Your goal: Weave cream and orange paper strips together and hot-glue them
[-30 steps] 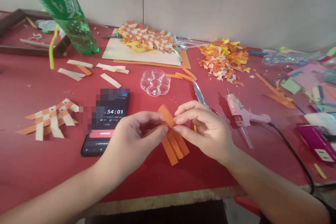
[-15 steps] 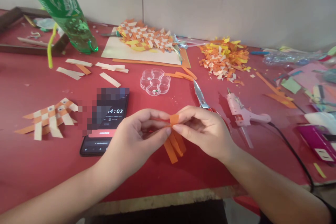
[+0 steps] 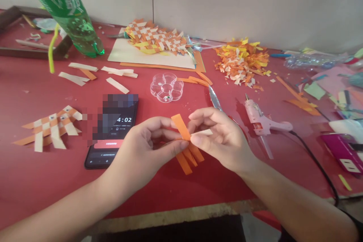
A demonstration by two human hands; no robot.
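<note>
Both my hands meet over the red table [image 3: 34, 185], pinching a small bundle of orange paper strips [image 3: 185, 147]. My left hand [image 3: 147, 147] grips the bundle between thumb and forefinger. My right hand [image 3: 221, 136] is closed on it from the right; a pale strip tip shows by its fingers. One orange strip end sticks up, the other ends fan down toward me. A phone [image 3: 112, 132] showing a timer lies just left of my left hand.
Scissors [image 3: 214, 99] and a pink glue gun [image 3: 262, 123] with a black cord lie right of my hands. A clear flower-shaped box [image 3: 167, 87], a woven paper piece [image 3: 52, 126], loose strips, a scrap pile [image 3: 241, 62], woven mats [image 3: 154, 38] and a green bottle [image 3: 68, 11] stand farther back.
The upper orange strip end, folded low half a second ago, stands up again. My right fingers have opened slightly and a pale strip tip now shows there.
</note>
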